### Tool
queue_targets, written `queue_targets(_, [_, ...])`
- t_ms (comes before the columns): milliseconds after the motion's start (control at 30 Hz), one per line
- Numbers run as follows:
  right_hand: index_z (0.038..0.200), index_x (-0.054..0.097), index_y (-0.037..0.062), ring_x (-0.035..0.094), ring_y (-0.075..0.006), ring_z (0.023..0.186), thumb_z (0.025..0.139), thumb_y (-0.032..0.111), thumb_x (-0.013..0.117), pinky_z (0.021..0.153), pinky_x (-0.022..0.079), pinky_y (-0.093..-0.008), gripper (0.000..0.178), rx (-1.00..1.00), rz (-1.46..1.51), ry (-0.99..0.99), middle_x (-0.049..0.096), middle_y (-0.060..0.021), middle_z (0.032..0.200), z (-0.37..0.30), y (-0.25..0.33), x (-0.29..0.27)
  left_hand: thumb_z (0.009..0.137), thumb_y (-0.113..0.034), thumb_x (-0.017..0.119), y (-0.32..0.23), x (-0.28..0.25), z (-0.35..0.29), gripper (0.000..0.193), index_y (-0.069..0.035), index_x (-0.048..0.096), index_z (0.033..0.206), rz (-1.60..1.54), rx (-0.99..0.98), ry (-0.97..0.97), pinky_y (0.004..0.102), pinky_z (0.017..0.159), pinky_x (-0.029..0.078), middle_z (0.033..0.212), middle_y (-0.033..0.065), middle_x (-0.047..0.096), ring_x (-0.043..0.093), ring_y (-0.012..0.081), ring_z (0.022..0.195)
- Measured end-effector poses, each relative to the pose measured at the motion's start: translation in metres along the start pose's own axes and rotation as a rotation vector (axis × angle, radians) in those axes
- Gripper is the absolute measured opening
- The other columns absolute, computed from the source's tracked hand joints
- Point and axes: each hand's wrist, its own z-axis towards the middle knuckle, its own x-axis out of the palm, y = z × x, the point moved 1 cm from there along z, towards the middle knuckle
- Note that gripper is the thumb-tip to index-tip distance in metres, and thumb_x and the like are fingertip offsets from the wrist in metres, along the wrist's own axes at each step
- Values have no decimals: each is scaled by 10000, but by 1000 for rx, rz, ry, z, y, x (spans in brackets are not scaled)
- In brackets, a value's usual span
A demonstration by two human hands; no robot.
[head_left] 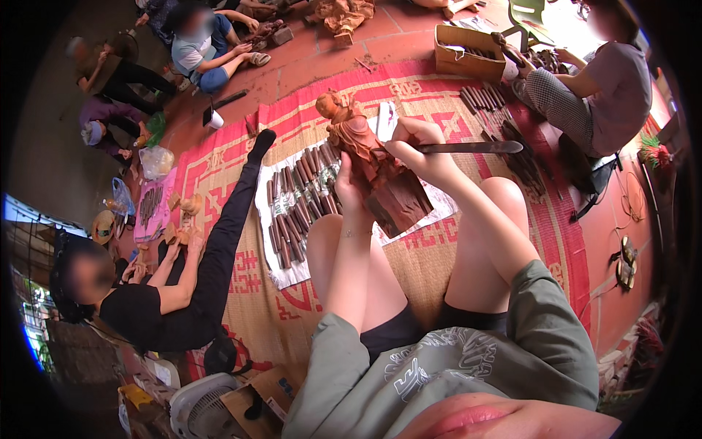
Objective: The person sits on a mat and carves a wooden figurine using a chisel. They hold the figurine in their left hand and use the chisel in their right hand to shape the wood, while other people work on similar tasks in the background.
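A reddish-brown carved wooden figurine on a blocky base is tilted above my lap. My left hand is wrapped round its side near the base. In my right hand is a slim, dark carving tool, its long rounded end sticking out to the right. The tool's other end points at the figurine's middle; whether it touches the wood I cannot tell. Beyond and left of my knees, many dark-handled carving tools lie in rows on a white cloth.
A red-and-tan woven mat covers the floor. A person in black sits at left, one leg stretched beside the cloth, holding a pale carving. Another person sits right, near more tools and a cardboard box. A fan stands lower left.
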Motion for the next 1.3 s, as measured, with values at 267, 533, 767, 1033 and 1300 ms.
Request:
queue_targets(267, [636, 465, 15, 432, -45, 554, 757, 16, 594, 494, 338, -215, 177, -57, 17, -35, 493, 5, 602, 1, -2, 0, 933, -464, 356, 10, -24, 11, 600, 6, 361, 1306, -28, 49, 68, 450, 947, 410, 1200, 172, 528, 530, 319, 1084])
queue_targets(533, [630, 430, 11, 408, -64, 567, 756, -5, 550, 521, 338, -233, 174, -56, -9, 52, 456, 1, 592, 0, -2, -4, 927, -470, 378, 12, -25, 13, 607, 10, 366, 1297, -231, 10, 130, 457, 942, 425, 1194, 172, 530, 542, 315, 1071])
queue_targets(767, [585, 354, 19, 386, -74, 554, 727, -14, 531, 508, 324, -245, 229, -63, 72, -46, 419, -6, 566, -1, -1, 0, 925, -470, 383, 9, -23, 12, 617, 25, 357, 1293, -206, 30, 260, 485, 927, 437, 1169, 193, 534, 548, 341, 1054])
queue_targets(1033, [609, 415, 20, 427, -85, 562, 749, 3, 510, 524, 361, -246, 170, -116, 115, -30, 462, -19, 588, 3, 2, -10, 906, -512, 392, 9, -25, 11, 625, -5, 392, 1270, -175, -2, 136, 497, 909, 442, 1150, 209, 537, 556, 378, 1016])
queue_targets(1300, [659, 462, 7, 412, -34, 584, 773, -1, 568, 517, 341, -211, 156, -67, -51, -22, 471, 19, 614, 1, 1, -4, 904, -517, 389, 3, -15, 8, 665, 41, 393, 1265, -47, 61, 147, 505, 911, 444, 1158, 203, 539, 559, 364, 1029])
